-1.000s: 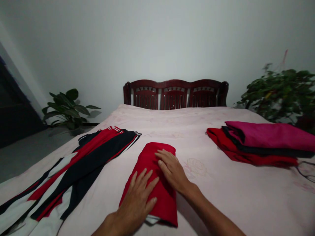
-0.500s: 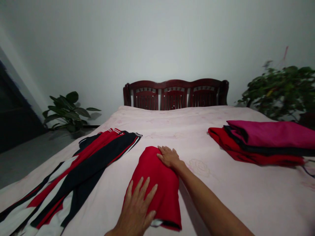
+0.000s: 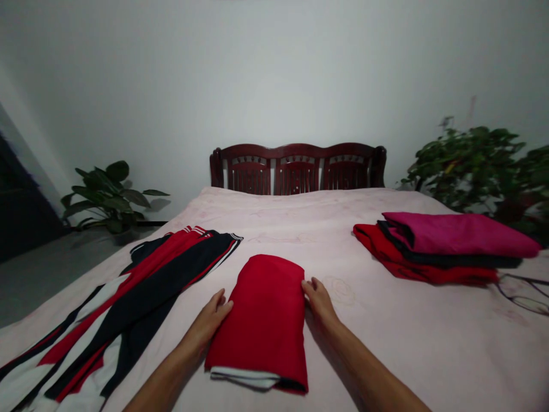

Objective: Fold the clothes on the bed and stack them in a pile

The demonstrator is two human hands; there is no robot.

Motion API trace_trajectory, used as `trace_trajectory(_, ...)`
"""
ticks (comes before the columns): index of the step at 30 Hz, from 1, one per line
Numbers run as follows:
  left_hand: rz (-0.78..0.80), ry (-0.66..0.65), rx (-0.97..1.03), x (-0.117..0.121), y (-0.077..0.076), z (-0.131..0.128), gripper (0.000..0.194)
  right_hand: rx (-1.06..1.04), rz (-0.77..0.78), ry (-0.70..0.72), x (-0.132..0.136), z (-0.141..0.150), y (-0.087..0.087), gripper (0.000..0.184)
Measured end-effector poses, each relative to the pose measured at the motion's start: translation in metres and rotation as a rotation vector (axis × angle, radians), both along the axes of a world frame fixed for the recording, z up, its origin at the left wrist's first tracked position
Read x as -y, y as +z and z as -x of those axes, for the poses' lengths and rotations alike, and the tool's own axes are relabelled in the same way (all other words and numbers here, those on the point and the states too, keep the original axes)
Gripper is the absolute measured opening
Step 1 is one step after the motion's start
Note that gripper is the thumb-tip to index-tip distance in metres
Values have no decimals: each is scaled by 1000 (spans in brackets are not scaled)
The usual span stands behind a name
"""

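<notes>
Two bare hands flanked a folded red garment that lay flat on the bed, its long side running from 12 to 6 o'clock. The left hand stood at the bundle's 9 o'clock edge, its fingertips against the cloth. The right hand stood at the 3 o'clock edge, its fingers touching the upper part of that side. Neither grip was clenched or grasping: both hands were loose, with the fingers slightly curved and the bundle sitting between them. A white-edged fold showed along the garment's 6 o'clock end.

At about 9 to 10 o'clock from the bundle, a black, red and white tracksuit garment lay spread on the bed, with three white stripes near its far end; no writing could be read on it. At about 2 o'clock, a magenta folded garment sat on a red folded garment. A pair of glasses lay at about 3 o'clock. A dark wooden headboard stood at 12 o'clock, between two leafy potted plants.
</notes>
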State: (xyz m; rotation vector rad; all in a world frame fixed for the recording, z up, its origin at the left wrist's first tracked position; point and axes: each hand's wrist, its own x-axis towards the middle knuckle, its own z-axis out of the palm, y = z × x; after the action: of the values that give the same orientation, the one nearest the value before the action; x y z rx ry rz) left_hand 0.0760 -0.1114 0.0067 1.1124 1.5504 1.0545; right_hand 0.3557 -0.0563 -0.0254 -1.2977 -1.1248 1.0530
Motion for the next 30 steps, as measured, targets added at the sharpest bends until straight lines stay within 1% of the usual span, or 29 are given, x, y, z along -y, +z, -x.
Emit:
trace_trajectory(1, 46, -30, 87, -5, 4, -2, 62, -181, 50, 62, 10, 2, 3, 65)
trace_trajectory(3, 121, -135, 276, -12, 11, -8, 61, -406, 167, 168, 28, 8, 14, 59)
trace_trajectory(4, 169, -196, 376, -15, 14, -10, 61, -474, 188, 230, 34, 11, 21, 57)
trace_trajectory(6, 302, -286, 563, -18, 19, -14, 58, -526, 205, 308, 40, 13, 33, 56)
trace_trajectory(7, 384, -305, 643, -19, 21, -16, 56, -513, 212, 322, 40, 13, 38, 55)
trace_trajectory(9, 550, -293, 795, -17, 25, -23, 53, -443, 235, 313, 32, 8, 45, 49)
trace_trajectory(11, 629, -228, 940, -10, 29, -38, 54, -351, 257, 290, 14, 0, 52, 43)
trace_trajectory(12, 620, -179, 1003, -6, 31, -49, 54, -295, 251, 298, 3, -5, 57, 43)
trace_trajectory(13, 577, -123, 1060, -1, 32, -64, 54, -218, 225, 308, -11, -10, 64, 44)
trace_trajectory(15, 466, -21, 1155, 8, 30, -97, 50, -39, 133, 297, -39, -19, 84, 49)
trace_trajectory(16, 406, 9, 1199, 12, 27, -115, 46, 43, 81, 262, -52, -23, 95, 51)
trace_trajectory(17, 371, 15, 1219, 16, 23, -130, 42, 91, 38, 228, -63, -26, 106, 51)
trace_trajectory(18, 378, 17, 1195, 21, 18, -143, 36, 118, 1, 192, -71, -28, 116, 50)
trace_trajectory(19, 433, -9, 1136, 26, 14, -153, 31, 121, -30, 165, -74, -30, 124, 48)
trace_trajectory(20, 506, -74, 1053, 30, 9, -158, 26, 113, -57, 146, -72, -31, 128, 45)
trace_trajectory(21, 582, -182, 953, 35, 7, -158, 24, 105, -86, 134, -64, -32, 130, 41)
trace_trajectory(22, 640, -322, 845, 38, 6, -154, 23, 91, -110, 130, -50, -32, 127, 37)
trace_trajectory(23, 649, -459, 733, 40, 7, -147, 23, 73, -120, 132, -32, -32, 121, 34)
trace_trajectory(24, 590, -566, 616, 39, 10, -137, 25, 37, -118, 162, -10, -31, 111, 29)
trace_trajectory(25, 478, -620, 480, 36, 14, -125, 26, -8, -77, 193, 15, -31, 98, 24)
trace_trajectory(26, 318, -611, 337, 29, 19, -113, 28, -52, -5, 241, 39, -30, 84, 22)
trace_trajectory(27, 124, -546, 196, 19, 23, -101, 30, -97, 101, 294, 63, -29, 68, 24)
trace_trajectory(28, -69, -449, 66, 6, 28, -90, 28, -153, 216, 345, 85, -27, 53, 30)
trace_trajectory(29, -233, -334, -22, -10, 31, -82, 25, -240, 329, 404, 103, -25, 39, 40)
trace_trajectory(30, -329, -212, -59, -26, 33, -75, 26, -325, 471, 450, 118, -22, 28, 48)
